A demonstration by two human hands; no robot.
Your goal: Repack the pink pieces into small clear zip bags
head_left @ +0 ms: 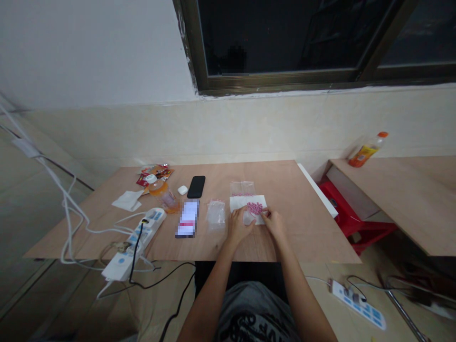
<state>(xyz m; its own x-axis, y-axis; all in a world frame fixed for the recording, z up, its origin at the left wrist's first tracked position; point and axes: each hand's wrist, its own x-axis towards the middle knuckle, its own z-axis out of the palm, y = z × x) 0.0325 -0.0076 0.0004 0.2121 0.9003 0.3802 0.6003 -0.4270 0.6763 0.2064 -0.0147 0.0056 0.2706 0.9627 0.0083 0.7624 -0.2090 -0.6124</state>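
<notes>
A cluster of small pink beads (254, 208) lies on a sheet of white paper (235, 202) in front of me. My left hand (239, 225) rests at the paper's left side, thumb and forefinger apart. Between them, just below the beads, is a pale, see-through patch, perhaps plastic film. On the right, my right hand (273, 222) touches the edge of the bead cluster, its fingertips close together; what they hold, if anything, is too small to make out. Left of the paper lies a clear zip bag (216, 213). Another clear bag (242, 187), with pink along it, sits behind the paper.
Left of the bags are a lit phone (187, 218), a black phone (196, 186), a white case (183, 190), an orange-tinted bottle (164, 194), snack packets (155, 173), tissue (127, 200) and a power strip (137, 242) with cables. A drink bottle (366, 151) stands on the right-hand table.
</notes>
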